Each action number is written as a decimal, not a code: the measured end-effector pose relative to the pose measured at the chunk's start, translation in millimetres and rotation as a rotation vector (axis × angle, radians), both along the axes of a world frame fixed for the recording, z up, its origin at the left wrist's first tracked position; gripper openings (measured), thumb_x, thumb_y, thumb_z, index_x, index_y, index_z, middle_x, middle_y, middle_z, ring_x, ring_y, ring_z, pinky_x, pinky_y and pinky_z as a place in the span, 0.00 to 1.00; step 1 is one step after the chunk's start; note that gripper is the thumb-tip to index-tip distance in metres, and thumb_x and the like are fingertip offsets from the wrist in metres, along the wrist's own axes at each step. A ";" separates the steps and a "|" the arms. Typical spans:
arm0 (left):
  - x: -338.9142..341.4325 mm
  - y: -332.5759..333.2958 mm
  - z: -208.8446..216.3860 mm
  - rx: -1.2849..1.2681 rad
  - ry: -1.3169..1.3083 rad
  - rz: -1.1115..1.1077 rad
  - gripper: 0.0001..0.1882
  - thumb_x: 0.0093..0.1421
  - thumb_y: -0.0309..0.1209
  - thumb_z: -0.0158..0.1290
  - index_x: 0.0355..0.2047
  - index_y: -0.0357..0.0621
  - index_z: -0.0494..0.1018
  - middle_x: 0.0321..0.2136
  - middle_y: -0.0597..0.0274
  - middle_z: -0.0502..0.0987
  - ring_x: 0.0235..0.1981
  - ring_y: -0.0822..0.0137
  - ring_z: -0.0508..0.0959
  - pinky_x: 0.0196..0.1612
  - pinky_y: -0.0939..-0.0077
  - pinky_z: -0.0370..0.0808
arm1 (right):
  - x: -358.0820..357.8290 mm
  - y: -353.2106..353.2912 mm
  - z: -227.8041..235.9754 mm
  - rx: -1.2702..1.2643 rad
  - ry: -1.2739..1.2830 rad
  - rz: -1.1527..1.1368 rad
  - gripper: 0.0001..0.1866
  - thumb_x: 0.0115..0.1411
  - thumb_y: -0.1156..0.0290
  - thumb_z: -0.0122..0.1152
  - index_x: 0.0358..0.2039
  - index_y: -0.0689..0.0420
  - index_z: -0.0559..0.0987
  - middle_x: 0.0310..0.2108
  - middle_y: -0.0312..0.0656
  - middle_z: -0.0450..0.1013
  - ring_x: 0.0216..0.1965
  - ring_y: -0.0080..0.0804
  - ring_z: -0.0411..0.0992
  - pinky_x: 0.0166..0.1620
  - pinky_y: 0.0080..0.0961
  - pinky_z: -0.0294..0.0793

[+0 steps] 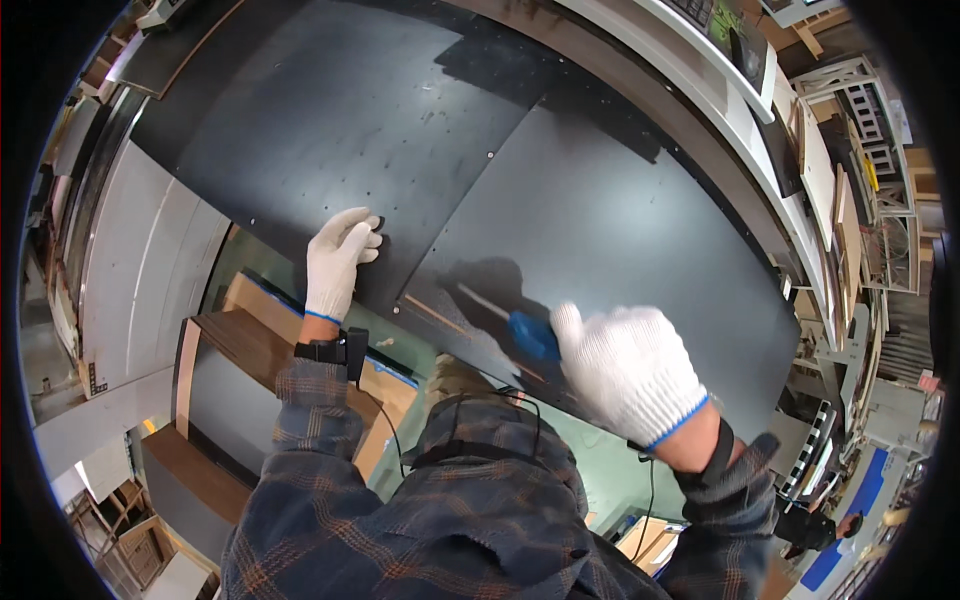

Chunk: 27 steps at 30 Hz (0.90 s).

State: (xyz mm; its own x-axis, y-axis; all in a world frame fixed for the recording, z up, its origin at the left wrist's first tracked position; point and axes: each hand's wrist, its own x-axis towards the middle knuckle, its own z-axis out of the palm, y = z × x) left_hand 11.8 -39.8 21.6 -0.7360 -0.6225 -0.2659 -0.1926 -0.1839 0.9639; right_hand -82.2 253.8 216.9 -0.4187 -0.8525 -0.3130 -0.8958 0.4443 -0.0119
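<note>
In a white knit glove, my right hand point(632, 372) is closed round the blue handle of a screwdriver point(532, 336). Its thin shaft points up and left, over the dark panel near a seam. My left hand point(340, 255), gloved alike, pinches a small black piece point(377, 222) between thumb and fingers, just above the panel's near edge; the piece is too small to name. Beneath both hands lies the large black panelled surface point(590, 220), dotted with small holes and screw heads. A thin brown strip point(435, 314) lies on it, left of the screwdriver.
Wooden drawer-like boxes point(215, 390) stand below my left arm. A pale grey board point(150, 255) leans at the far left. Along the right runs a white-edged bench point(740, 130), with shelving and stacked boards behind. Another person's arm point(815, 527) shows at the lower right.
</note>
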 end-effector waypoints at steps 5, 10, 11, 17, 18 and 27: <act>9.7 7.5 -47.0 -0.620 0.023 -0.014 0.12 0.65 0.24 0.56 0.47 0.35 0.79 0.44 0.53 0.83 0.42 0.60 0.83 0.45 0.70 0.80 | -86.5 -19.5 -14.1 -0.084 0.137 -0.146 0.11 0.60 0.66 0.63 0.34 0.60 0.73 0.19 0.50 0.75 0.24 0.54 0.77 0.29 0.47 0.76; 3.9 24.8 -22.1 -0.784 0.053 -0.058 0.09 0.61 0.22 0.57 0.42 0.36 0.80 0.44 0.49 0.82 0.44 0.50 0.83 0.49 0.64 0.80 | -206.5 -12.1 -30.0 -0.075 0.316 -0.360 0.08 0.60 0.67 0.58 0.36 0.56 0.81 0.31 0.55 0.80 0.37 0.56 0.81 0.42 0.49 0.80; 3.0 23.9 -24.7 -0.801 0.055 -0.054 0.09 0.61 0.22 0.58 0.42 0.36 0.81 0.44 0.49 0.82 0.44 0.50 0.83 0.49 0.64 0.80 | -217.6 -15.4 -32.0 -0.047 0.307 -0.372 0.09 0.59 0.67 0.57 0.36 0.56 0.81 0.32 0.55 0.81 0.38 0.56 0.81 0.43 0.49 0.80; 3.2 21.0 -31.0 -0.934 0.074 -0.078 0.10 0.60 0.21 0.58 0.42 0.39 0.81 0.44 0.49 0.82 0.44 0.48 0.82 0.49 0.60 0.80 | -225.9 -50.6 -35.8 -0.067 0.164 -0.309 0.12 0.59 0.64 0.59 0.37 0.57 0.82 0.34 0.56 0.81 0.39 0.59 0.80 0.46 0.49 0.79; 2.7 21.9 -30.3 -0.941 0.087 -0.075 0.10 0.60 0.21 0.58 0.42 0.38 0.81 0.44 0.48 0.82 0.44 0.48 0.82 0.50 0.60 0.80 | -233.3 -46.7 -37.4 -0.099 0.164 -0.287 0.13 0.59 0.62 0.59 0.38 0.57 0.82 0.34 0.56 0.81 0.39 0.59 0.80 0.46 0.48 0.80; 4.6 25.7 -44.8 -1.049 0.106 -0.132 0.11 0.63 0.19 0.56 0.45 0.37 0.78 0.45 0.49 0.81 0.47 0.48 0.81 0.53 0.59 0.77 | -250.3 133.9 21.7 0.241 0.136 -0.520 0.13 0.56 0.65 0.61 0.39 0.58 0.84 0.33 0.57 0.81 0.38 0.57 0.81 0.44 0.46 0.81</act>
State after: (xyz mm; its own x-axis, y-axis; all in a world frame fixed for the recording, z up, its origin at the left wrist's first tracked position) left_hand 16.5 -14.1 -23.2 -0.8026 -0.4166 0.4270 -0.0560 0.7652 0.6414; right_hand -332.5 387.7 238.6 -0.8125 -0.4363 -0.3865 -0.5462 0.8015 0.2434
